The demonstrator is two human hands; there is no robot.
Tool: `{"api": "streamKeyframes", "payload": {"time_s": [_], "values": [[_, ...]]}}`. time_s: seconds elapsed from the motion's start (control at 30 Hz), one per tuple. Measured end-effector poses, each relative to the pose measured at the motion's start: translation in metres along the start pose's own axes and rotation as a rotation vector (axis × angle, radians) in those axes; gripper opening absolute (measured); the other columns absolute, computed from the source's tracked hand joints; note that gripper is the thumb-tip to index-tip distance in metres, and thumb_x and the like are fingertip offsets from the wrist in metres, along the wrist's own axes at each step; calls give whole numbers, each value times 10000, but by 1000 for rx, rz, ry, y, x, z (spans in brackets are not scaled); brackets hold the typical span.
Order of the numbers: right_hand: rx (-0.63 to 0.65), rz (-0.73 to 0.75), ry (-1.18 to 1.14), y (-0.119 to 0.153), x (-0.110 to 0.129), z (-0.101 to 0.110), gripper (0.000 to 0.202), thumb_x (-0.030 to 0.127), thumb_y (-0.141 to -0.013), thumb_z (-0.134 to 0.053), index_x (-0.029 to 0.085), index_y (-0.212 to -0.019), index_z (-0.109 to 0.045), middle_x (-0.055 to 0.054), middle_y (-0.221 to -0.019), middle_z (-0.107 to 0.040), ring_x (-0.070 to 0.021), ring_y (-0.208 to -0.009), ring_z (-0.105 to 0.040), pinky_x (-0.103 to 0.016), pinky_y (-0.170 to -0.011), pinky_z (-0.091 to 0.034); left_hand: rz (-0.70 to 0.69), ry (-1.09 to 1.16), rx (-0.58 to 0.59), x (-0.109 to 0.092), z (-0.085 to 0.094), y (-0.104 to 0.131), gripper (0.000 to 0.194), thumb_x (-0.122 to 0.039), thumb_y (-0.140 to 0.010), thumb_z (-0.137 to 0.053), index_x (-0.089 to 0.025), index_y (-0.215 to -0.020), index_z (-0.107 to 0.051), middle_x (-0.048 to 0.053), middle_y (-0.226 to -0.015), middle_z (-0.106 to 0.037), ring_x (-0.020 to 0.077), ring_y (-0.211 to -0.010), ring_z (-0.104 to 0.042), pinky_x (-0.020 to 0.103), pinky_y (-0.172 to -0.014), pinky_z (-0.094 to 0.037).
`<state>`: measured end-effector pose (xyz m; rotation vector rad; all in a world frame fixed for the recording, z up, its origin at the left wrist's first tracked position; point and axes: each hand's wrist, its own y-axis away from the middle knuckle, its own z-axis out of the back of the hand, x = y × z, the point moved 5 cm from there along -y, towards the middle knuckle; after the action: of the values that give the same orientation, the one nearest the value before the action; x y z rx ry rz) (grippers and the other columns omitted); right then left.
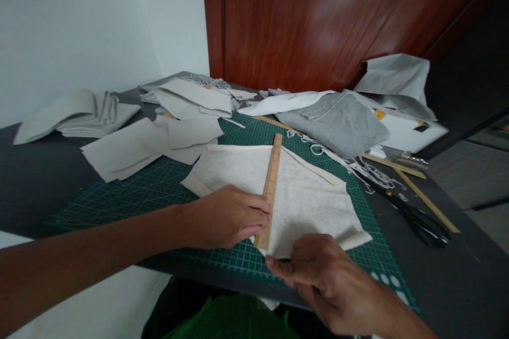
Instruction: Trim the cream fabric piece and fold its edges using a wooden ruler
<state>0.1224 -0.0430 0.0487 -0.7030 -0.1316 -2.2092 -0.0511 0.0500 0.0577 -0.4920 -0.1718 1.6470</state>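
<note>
A cream fabric piece (314,198) lies spread on a green cutting mat (131,206), its far and side edges folded or curled. Across its middle runs a wooden ruler (273,169), pointing away from me. My left hand (234,216) grips the ruler near its close end, fingertips on its left edge and face. At the cloth's near edge is my right hand (322,275), curled, with thumb and forefinger closed on the fabric just beside the ruler's end. Its other fingers are bent under and partly hidden.
Cut cream pieces (151,143) and folded cloth (83,114) lie to the left. Grey fabric (338,119) is heaped at the back right. Black-handled scissors (421,222), tangled white cord (374,172) and wooden strips (429,201) lie on the right. A wooden panel (318,21) stands behind.
</note>
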Motion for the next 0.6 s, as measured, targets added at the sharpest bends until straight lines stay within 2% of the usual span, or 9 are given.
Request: {"api": "streamKeyframes", "payload": {"time_s": [0.17, 0.27, 0.37, 0.43, 0.5, 0.53, 0.6], "values": [[-29, 1, -39, 1, 0, 3, 499, 110, -907, -521, 264, -1311, -770, -55, -749, -742, -246, -709, -680, -430, -666, -492, 139, 214, 52, 10, -1, -8, 97, -205, -998, -680, -198, -986, -776, 66, -1151, -720, 201, -1072, -690, 314, -981, -551], [-90, 29, -88, 4, -2, 6, 473, 120, -931, -519, 272, -1298, -776, -62, -780, -774, -239, -729, -707, -425, -687, -518, 244, 320, 45, 13, 0, -11, 18, -203, -940, -756, -201, -939, -774, 71, -1232, -658, 203, -1085, -663, 315, -985, -535], [-131, 2, -155, 4, -3, 11, 369, 156, -985, -546, 254, -1234, -799, -63, -821, -807, -223, -750, -735, -409, -719, -537, 288, 364, 53, 14, 0, -11, 51, -211, -918, -792, -195, -959, -765, 91, -1341, -614, 221, -1174, -646, 343, -1060, -505], [-83, -94, -253, -1, -8, 14, 279, 195, -1022, -578, 246, -1161, -815, -57, -896, -834, -205, -785, -755, -372, -741, -552, 299, 378, 68, 15, -1, -10, 69, -207, -914, -800, -194, -968, -760, 91, -1346, -606, 227, -1214, -634, 356, -1097, -484], [22, -192, -368, -10, -13, 16, 222, 225, -1042, -596, 228, -1070, -816, -41, -933, -838, -182, -792, -753, -315, -719, -553, 307, 388, 79, 15, -1, -9, 79, -204, -919, -798, -193, -984, -756, 92, -1347, -600, 232, -1252, -620, 362, -1121, -469], [59, -220, -407, -16, -17, 17, 216, 236, -1049, -594, 216, -1018, -807, -29, -906, -827, -170, -769, -737, -290, -688, -541, 307, 390, 83, 15, -2, -9, 78, -208, -925, -793, -191, -989, -751, 95, -1352, -595, 235, -1271, -613, 365, -1128, -464], [22, -224, -410, -30, -26, 24, 243, 254, -1056, -580, 200, -907, -763, 5, -779, -757, -147, -684, -666, -255, -609, -486, 302, 385, 83, 14, -2, -9, 73, -224, -943, -776, -188, -996, -742, 99, -1356, -586, 239, -1278, -609, 372, -1125, -467]]}}
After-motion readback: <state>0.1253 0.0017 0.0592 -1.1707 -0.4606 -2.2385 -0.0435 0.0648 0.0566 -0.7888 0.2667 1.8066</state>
